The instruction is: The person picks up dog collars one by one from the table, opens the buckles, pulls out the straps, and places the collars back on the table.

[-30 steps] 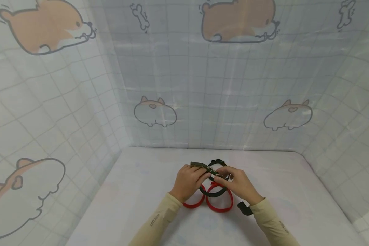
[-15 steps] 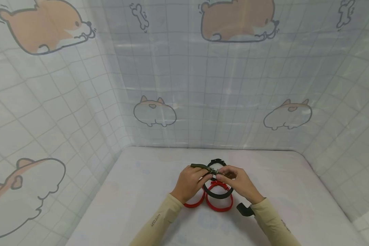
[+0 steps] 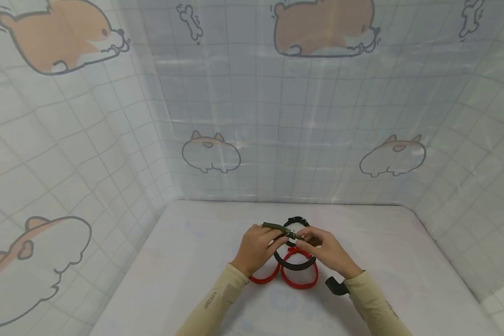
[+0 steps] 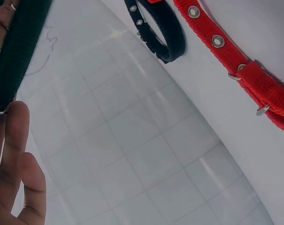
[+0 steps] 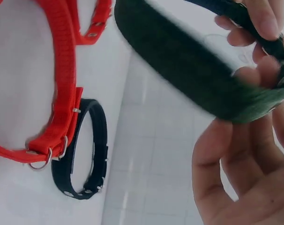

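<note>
A dark green pet collar (image 3: 295, 267) is held up between both hands, its lower loop hanging towards me. My left hand (image 3: 257, 248) pinches it near the metal buckle, and the strap's free end sticks out above those fingers. From the other side, my right hand (image 3: 328, 252) pinches the strap close to the buckle. In the right wrist view the wide green band (image 5: 177, 63) curves between the two hands. The left wrist view catches only a length of green strap (image 4: 21, 51) beside the fingers. Fingers partly hide the buckle.
Beneath the hands, a red collar (image 3: 300, 286) and a second red collar (image 3: 263, 281) lie on the white table (image 3: 185, 270). Just behind them is a black collar (image 3: 298, 219). A patterned sheet (image 3: 298, 102) rises at the back and sides. A black device (image 3: 337, 286) sits at my right wrist.
The collar's hanging loop swung right, then partly back left. My right fingers shifted slightly by the buckle. Both hands keep their hold, and the collars on the table stay put.
</note>
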The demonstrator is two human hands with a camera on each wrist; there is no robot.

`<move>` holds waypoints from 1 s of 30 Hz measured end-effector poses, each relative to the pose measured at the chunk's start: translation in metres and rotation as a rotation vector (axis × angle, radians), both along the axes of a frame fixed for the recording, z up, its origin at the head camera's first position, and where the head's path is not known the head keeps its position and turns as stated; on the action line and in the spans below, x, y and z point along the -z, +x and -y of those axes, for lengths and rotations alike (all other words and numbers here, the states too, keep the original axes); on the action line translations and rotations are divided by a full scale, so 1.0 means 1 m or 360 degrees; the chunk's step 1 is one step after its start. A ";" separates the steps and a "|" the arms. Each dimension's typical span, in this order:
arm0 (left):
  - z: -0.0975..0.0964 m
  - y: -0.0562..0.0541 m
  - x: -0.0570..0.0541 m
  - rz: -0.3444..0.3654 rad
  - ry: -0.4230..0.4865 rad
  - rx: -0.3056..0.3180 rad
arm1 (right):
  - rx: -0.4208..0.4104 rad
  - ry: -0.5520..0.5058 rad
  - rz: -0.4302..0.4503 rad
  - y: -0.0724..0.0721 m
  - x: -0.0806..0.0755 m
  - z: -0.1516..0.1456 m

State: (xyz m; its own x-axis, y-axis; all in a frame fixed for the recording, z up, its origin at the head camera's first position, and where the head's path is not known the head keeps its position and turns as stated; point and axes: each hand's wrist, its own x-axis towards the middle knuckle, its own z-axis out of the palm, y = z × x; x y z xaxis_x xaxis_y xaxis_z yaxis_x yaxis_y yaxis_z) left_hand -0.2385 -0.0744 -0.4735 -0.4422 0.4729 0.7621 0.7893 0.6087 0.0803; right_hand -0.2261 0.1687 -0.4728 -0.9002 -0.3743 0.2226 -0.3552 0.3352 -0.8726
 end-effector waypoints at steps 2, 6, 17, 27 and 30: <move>0.000 0.000 0.001 -0.0007 -0.0017 0.0010 | 0.0032 0.0036 -0.0054 0.000 0.000 0.003; -0.002 -0.001 0.003 -0.0004 -0.0030 0.0017 | 0.0068 0.0018 -0.0075 0.001 0.000 0.006; 0.002 -0.002 0.006 0.0016 0.0010 -0.0022 | -0.0017 -0.0031 -0.0056 -0.001 0.003 0.000; -0.001 -0.001 0.007 0.0018 -0.0002 -0.0001 | -0.0003 -0.0028 -0.0056 0.000 0.002 0.004; -0.002 -0.001 0.008 0.0021 -0.0006 -0.0007 | 0.0008 -0.0035 -0.0072 0.000 0.002 0.005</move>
